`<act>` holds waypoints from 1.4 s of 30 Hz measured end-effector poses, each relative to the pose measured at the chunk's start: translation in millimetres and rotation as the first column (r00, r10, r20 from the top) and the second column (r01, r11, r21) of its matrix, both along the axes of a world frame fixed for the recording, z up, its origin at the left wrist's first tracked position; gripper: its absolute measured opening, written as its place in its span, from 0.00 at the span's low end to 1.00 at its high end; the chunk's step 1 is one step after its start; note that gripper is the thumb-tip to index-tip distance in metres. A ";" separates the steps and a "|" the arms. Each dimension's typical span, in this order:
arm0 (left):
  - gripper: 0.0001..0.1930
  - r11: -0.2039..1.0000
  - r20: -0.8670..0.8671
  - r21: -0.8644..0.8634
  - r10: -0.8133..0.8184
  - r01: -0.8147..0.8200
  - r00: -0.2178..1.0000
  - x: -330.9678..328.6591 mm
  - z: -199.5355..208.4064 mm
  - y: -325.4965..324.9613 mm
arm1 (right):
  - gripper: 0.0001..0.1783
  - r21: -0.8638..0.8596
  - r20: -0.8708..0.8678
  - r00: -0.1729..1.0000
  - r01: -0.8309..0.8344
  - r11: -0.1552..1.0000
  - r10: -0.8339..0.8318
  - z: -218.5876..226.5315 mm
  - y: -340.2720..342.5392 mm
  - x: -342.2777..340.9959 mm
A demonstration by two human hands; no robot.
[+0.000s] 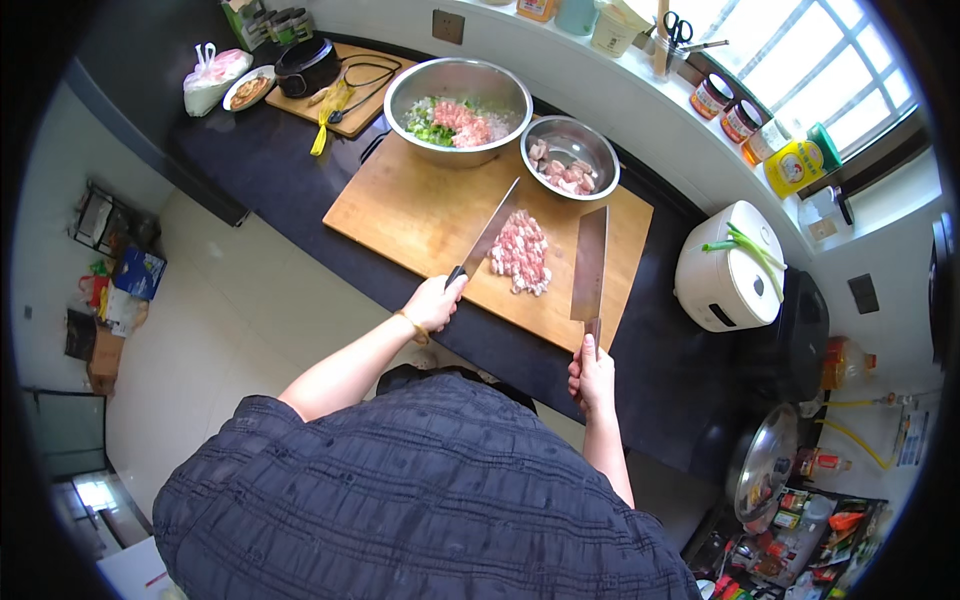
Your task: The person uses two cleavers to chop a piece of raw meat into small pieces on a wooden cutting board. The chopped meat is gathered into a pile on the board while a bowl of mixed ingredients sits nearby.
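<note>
My left hand (434, 302) is closed round the black handle of a kitchen knife (492, 232), whose blade slants up along the left side of a pile of diced raw meat (521, 254). A broad cleaver (590, 264) is gripped by its handle in my right hand (593, 376), its blade to the right of the pile. The meat lies on a wooden cutting board (385, 220). At the board's far side stands a large steel bowl (400, 125) holding minced meat and chopped greens. Beside it, a smaller steel bowl (611, 170) holds pieces of raw meat.
A white rice cooker (722, 270) with green onions (752, 255) on its lid stands right of the board. Far left are a second board (372, 112), a black pot (307, 68), a plate of food (249, 90) and a plastic bag (215, 78). Jars (742, 122) line the windowsill.
</note>
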State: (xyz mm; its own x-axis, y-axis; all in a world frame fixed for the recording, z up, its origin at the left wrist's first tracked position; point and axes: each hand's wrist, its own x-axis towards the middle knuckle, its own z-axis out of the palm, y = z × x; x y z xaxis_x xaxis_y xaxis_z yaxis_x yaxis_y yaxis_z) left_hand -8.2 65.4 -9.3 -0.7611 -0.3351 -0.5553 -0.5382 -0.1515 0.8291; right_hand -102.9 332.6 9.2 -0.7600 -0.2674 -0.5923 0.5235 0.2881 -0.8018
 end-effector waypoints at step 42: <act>0.22 0.970 0.023 -0.116 0.218 -0.214 0.976 -33.7 5.0 48.4 | 0.25 0.202 -0.020 0.884 -0.455 0.867 0.468 -29.0 16.6 -52.1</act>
State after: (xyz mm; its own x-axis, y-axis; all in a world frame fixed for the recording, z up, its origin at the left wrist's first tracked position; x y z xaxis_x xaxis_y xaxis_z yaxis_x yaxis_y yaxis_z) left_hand -41.9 113.8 -4.3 -0.6446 -0.5510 -0.5300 -0.5321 -0.1745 0.8285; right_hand -155.0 349.1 -19.8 -0.6164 -0.4872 -0.6187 0.2416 0.6308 -0.7374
